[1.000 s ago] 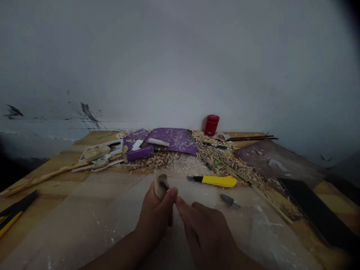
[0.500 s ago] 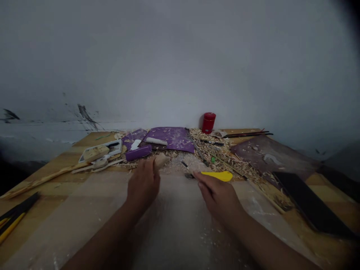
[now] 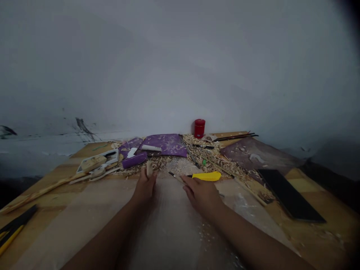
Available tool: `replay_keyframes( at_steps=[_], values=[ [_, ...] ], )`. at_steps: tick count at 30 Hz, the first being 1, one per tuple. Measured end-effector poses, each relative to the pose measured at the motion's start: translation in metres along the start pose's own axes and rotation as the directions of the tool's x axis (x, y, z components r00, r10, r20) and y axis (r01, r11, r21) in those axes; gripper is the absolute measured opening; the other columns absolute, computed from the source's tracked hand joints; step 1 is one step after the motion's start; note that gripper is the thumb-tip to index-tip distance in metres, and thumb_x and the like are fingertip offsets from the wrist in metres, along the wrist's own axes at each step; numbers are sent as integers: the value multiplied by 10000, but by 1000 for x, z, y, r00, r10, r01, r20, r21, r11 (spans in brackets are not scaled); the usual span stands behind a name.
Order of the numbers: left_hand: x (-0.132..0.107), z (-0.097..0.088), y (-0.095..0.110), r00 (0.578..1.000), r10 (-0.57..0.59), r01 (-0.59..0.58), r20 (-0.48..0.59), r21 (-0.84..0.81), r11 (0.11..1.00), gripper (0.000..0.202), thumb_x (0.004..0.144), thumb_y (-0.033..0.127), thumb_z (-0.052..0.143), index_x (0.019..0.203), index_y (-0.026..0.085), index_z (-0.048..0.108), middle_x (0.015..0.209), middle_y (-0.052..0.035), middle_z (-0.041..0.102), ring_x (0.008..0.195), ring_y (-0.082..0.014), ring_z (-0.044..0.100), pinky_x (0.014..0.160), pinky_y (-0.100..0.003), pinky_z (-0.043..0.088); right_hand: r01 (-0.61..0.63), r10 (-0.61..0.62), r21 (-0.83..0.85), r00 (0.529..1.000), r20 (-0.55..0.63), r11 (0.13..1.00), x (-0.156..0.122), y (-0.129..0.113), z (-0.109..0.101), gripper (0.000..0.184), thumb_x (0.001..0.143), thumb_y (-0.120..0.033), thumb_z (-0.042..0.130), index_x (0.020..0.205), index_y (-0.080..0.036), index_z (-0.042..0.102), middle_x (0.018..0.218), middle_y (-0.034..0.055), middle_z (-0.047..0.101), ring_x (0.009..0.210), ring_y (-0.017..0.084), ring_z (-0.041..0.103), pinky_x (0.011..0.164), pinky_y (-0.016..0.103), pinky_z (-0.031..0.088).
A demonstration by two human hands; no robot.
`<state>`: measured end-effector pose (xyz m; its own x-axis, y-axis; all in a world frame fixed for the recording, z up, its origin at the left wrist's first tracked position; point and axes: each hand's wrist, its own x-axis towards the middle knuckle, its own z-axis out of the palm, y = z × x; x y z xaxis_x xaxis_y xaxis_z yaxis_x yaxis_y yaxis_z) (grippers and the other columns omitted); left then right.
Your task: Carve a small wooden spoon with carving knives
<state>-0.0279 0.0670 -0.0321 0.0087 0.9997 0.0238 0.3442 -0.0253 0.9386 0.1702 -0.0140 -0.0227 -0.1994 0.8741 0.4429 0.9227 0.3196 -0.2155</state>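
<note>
wooden bench top (image 3: 323, 240): wood shavings (image 3: 208, 153), purple sheet (image 3: 165, 144), yellow utility knife (image 3: 206, 176), black board (image 3: 289, 195), red canister (image 3: 199, 128)

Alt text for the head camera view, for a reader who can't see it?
The left hand holds a small pale wood piece upright while the right hand holds a thin dark-tipped tool above a wooden bench. A yellow utility knife lies just beyond, with wood shavings, a purple sheet and a red canister.
</note>
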Motion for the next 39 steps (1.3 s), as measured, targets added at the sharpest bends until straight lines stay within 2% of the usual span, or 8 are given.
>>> replay_keyframes(
  at_steps=[5,11,15,20,25,31,35,39],
  values=[
    [-11,0,21,988,11,15,151,-169,985,254,735,420,526,782,187,436,615,47,494,479,-85,468,477,-212,394,24,-20,79,998,-61,997,-3,-2,-1,297,882,-215,430,1146,-166,558,910,82,666,807,178,616,707,267,439],
    [-21,5,43,951,-32,94,306,-190,977,274,704,419,570,741,155,505,566,42,487,370,-39,340,378,-180,270,69,-57,148,995,-85,987,-8,-6,0,311,875,-225,439,1153,-157,560,926,94,661,801,197,611,712,293,443],
    [-14,2,40,968,-66,99,243,-124,987,238,693,390,571,689,176,469,550,47,484,369,-52,356,375,-188,259,65,-52,184,996,-73,981,-9,-7,4,298,869,-206,438,1126,-155,581,963,103,669,827,203,620,738,305,450],
    [15,-30,32,999,-38,36,37,55,998,246,676,386,589,603,190,460,463,53,459,369,-80,371,394,-210,212,-27,43,232,997,-61,972,-5,0,8,301,871,-193,430,1126,-139,580,997,115,674,867,213,631,758,328,467],
    [33,-53,35,999,-19,10,50,170,985,271,593,296,674,510,191,439,374,81,361,341,-65,298,399,-213,149,-41,58,307,997,-49,951,-5,0,15,294,846,-184,460,1107,-192,594,1006,75,683,880,201,642,769,328,482],
    [-9,-21,45,956,-53,37,290,60,998,265,739,362,527,958,222,472,491,83,462,360,-87,413,365,-183,281,-17,57,388,994,-92,921,-8,-4,8,346,879,-226,426,1208,-165,514,1086,92,652,940,190,626,778,322,495],
    [-38,0,44,885,35,150,465,-354,923,244,788,308,503,998,235,402,635,78,480,364,-36,386,374,-166,327,-2,54,416,992,-112,909,-9,-4,-6,360,890,-228,410,1236,-164,483,1127,84,630,987,173,598,817,312,474],
    [-45,6,35,855,42,250,517,-481,840,255,805,275,508,1036,239,407,605,83,474,330,-24,355,338,-148,288,33,14,424,994,-106,905,-12,-7,-13,346,888,-206,422,1227,-183,491,1115,81,632,972,175,599,813,319,470]
  ],
)
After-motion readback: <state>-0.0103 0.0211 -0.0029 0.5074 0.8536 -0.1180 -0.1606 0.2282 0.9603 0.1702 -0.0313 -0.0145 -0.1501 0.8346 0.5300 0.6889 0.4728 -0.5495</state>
